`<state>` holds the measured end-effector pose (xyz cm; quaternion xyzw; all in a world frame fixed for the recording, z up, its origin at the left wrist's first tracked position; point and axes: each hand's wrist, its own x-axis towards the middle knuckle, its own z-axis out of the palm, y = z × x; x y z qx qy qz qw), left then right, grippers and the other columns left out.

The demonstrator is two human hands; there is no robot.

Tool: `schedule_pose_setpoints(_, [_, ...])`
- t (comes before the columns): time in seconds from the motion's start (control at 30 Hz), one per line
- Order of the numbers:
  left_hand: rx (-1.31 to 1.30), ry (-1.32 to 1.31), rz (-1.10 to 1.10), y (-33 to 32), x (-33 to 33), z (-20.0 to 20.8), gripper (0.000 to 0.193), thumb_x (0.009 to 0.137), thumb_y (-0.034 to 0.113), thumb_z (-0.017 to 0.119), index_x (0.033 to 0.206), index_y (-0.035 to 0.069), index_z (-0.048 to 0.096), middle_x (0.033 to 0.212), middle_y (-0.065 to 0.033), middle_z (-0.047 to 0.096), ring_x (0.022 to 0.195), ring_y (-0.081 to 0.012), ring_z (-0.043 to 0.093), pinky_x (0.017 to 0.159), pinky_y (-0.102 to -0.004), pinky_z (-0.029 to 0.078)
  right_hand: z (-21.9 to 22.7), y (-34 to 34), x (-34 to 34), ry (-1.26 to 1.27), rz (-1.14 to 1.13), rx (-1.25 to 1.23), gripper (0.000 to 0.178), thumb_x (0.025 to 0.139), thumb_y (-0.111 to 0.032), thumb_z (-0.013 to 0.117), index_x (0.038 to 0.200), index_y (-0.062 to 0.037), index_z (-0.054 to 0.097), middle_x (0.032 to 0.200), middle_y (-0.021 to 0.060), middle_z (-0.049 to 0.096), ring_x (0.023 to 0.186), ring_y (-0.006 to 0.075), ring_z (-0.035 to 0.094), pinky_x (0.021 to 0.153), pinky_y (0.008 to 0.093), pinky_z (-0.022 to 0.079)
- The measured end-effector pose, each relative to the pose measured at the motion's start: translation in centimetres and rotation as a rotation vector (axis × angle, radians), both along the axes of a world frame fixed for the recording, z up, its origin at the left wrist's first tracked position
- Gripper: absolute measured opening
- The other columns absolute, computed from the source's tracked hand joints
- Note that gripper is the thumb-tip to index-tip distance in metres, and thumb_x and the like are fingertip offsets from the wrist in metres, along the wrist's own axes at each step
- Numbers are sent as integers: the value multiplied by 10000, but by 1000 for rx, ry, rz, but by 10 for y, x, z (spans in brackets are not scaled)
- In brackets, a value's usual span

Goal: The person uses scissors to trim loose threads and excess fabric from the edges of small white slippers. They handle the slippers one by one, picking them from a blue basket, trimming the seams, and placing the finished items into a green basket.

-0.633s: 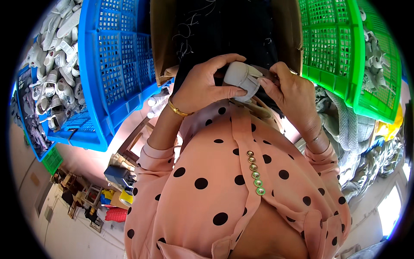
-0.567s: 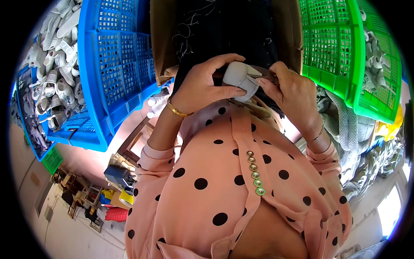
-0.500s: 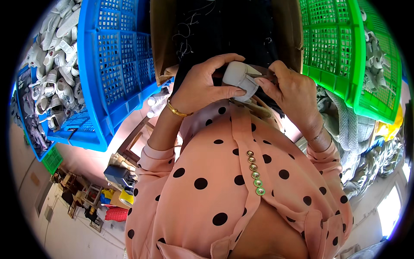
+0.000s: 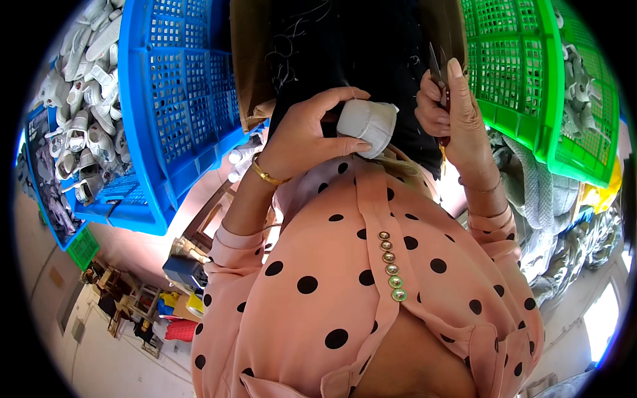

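Observation:
My left hand (image 4: 302,132) is closed around a small whitish-grey shoe (image 4: 367,126) in front of my waist, thumb on the near side and fingers mostly hidden behind it. The shoe's rounded, stitched end faces right. To the right of it and apart from it, my right hand (image 4: 470,129) grips a small pair of scissors (image 4: 436,71) with dark metal blades pointing up and a reddish handle. The right fingers wrap the handle, and the thumb stretches up beside the blades.
A blue perforated crate (image 4: 142,126) stands at left, with piled pale shoes (image 4: 89,99) beyond it. At right is a green crate (image 4: 552,86) with more grey shoes (image 4: 578,89). Cardboard (image 4: 251,60) flanks my dark-covered lap (image 4: 358,46), where loose threads lie.
My right hand has moved away from the shoe to the right, raising the scissors upright. The left hand has turned the shoe slightly and keeps hold of it.

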<state>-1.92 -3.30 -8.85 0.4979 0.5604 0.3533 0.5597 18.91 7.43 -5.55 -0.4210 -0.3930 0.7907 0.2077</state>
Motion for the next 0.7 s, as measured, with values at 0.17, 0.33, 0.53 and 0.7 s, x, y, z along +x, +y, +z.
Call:
schedule_pose_setpoints(0.17, [226, 163, -13, 7, 3, 6, 495, 767, 161, 787, 1213, 29, 616, 1214, -112, 635, 1089, -209, 618, 964, -335, 466, -3, -6, 4, -139, 162, 125, 441, 1029, -446, 384, 787, -84, 458, 616, -61, 321, 540, 24, 252, 473, 221, 178])
schedule_pose_setpoints(0.33, [450, 267, 98, 19, 10, 2, 235, 793, 174, 749, 991, 50, 724, 922, -108, 716, 853, -241, 683, 755, -314, 542, -20, -9, 11, -293, 206, 447, 414, 979, -415, 537, 804, -40, 553, 589, 18, 444, 525, 122, 413, 490, 268, 344])
schedule_pose_setpoints(0.53, [483, 441, 163, 23, 14, 7, 80, 833, 94, 699, 886, 34, 691, 847, -102, 696, 685, -234, 671, 597, -276, 530, -30, -14, 18, -607, 389, 1093, 433, 921, -442, 587, 759, -41, 561, 581, 157, 561, 518, 328, 562, 474, 390, 426])
schedule_pose_setpoints(0.7, [587, 479, 146, 22, 16, 4, 46, 868, 44, 656, 909, 23, 658, 874, -102, 682, 680, -203, 658, 586, -248, 515, -27, -15, 11, -645, 480, 1203, 469, 916, -470, 570, 721, -45, 534, 534, 125, 540, 484, 329, 555, 452, 398, 427])
